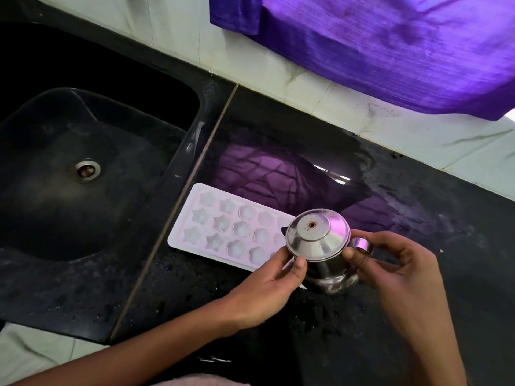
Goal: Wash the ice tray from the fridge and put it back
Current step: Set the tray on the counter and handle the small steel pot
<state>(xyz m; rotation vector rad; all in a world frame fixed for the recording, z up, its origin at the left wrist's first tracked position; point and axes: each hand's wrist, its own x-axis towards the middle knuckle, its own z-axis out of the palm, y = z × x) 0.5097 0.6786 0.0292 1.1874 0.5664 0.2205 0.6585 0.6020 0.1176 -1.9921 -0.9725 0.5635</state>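
Both forearms reach in from the worktop's [418, 218] near edge, and the left hand [267, 285] pinches the rim of a steel pot's [328, 270] domed lid [316, 234] between thumb and fingers. The right hand [395, 274] curls round the pot's far side by its handle [361, 243], thumb against the lid's edge. The ice tray [223, 227] lies flat on the worktop just beside the sink's [192, 129] edge, its right end hidden behind the pot.
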